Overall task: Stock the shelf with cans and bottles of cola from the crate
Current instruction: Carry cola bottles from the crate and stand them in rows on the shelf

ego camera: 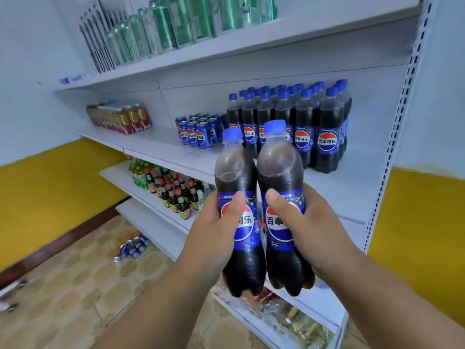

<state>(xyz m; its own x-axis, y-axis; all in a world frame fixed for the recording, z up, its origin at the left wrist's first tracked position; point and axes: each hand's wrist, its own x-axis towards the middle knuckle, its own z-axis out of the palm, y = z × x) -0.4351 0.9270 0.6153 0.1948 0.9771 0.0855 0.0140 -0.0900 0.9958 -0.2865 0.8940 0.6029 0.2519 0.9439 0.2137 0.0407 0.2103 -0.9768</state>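
My left hand (214, 230) grips one cola bottle (235, 172) round its blue label, thumb on the front. My right hand (309, 227) grips a second cola bottle (279, 162) the same way. Both dark bottles with blue caps stand upright, side by side and touching, held in the air in front of the white middle shelf (339, 187). On that shelf behind them stands a block of several cola bottles (327, 127), and left of it a cluster of blue cola cans (198, 132). The crate is out of view.
Red and gold cans (120, 117) sit at the shelf's left end. Green bottles (176, 23) fill the top shelf. Sauce bottles (173, 192) stand on the lower shelf. Loose blue cans (132, 246) lie on the tiled floor. Wrapped goods (289, 313) fill the bottom shelf.
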